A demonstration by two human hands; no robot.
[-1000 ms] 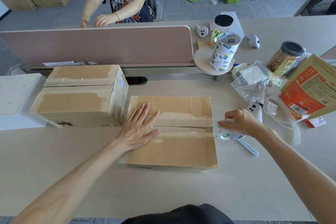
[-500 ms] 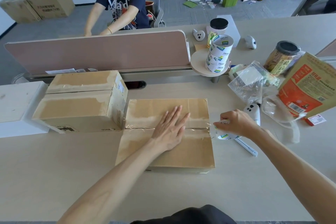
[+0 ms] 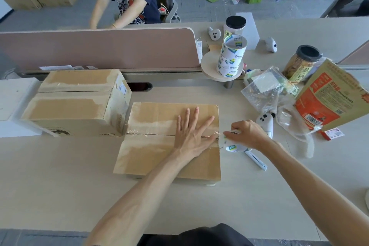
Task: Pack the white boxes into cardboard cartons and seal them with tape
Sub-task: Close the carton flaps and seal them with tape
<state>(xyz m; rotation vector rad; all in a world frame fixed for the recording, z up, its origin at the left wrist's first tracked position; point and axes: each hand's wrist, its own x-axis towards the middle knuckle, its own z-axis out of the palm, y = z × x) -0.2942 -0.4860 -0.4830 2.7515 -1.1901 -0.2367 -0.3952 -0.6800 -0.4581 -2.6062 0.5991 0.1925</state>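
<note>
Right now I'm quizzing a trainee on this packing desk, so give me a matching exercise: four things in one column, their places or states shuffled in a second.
Things:
1. low brown cardboard carton
2. single white tape roll
3. stack of white tape rolls
4. tall brown cardboard carton

Places:
A. on the round pale stand
B. gripped by the right hand
C. flat under the open left hand
D. left of the low carton

Pairs: 1-C, 2-B, 3-A, 4-D
</note>
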